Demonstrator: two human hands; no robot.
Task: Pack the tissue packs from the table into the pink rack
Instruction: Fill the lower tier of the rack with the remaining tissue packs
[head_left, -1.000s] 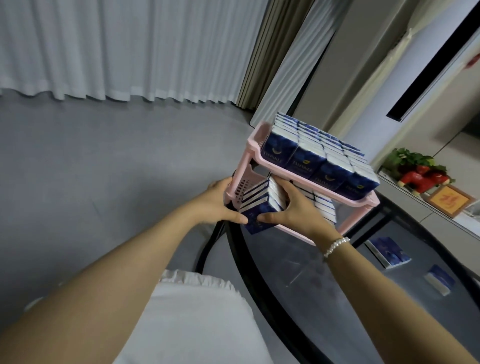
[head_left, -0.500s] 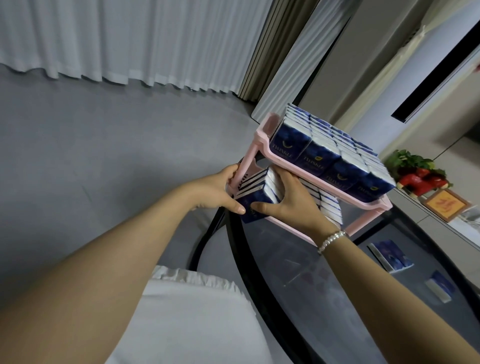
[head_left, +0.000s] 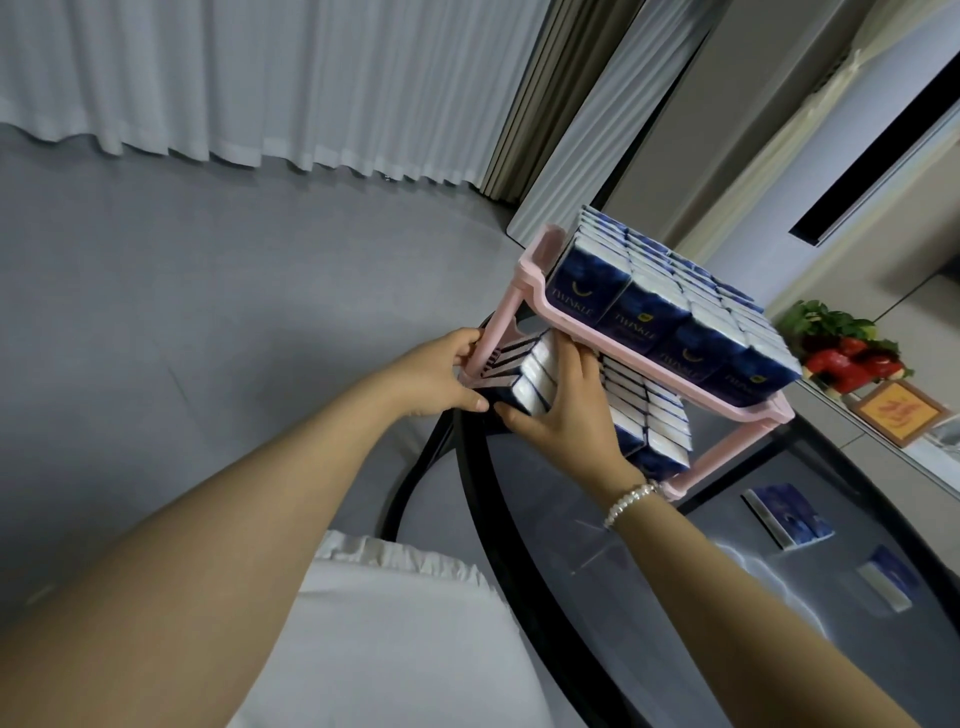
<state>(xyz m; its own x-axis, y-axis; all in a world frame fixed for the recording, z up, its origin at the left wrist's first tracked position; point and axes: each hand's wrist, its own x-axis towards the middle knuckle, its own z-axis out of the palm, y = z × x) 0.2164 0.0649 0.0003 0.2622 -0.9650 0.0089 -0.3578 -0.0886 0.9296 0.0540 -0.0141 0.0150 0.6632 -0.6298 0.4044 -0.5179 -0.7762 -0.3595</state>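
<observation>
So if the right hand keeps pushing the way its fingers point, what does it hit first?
The right hand already rests on the stack of tissue packs on the lower shelf of the pink rack. Going further, the stack would probably press toward the rack's left post, which the left hand grips; depth is unclear.

Tissue packs (head_left: 670, 312) are filling the pink rack's (head_left: 524, 275) top shelf completely. Both hands are crowding its lower front opening, where more stacked packs are sitting. Bare glass table (head_left: 649, 561) is lying open, two loose packs (head_left: 789, 514) well right.
</observation>
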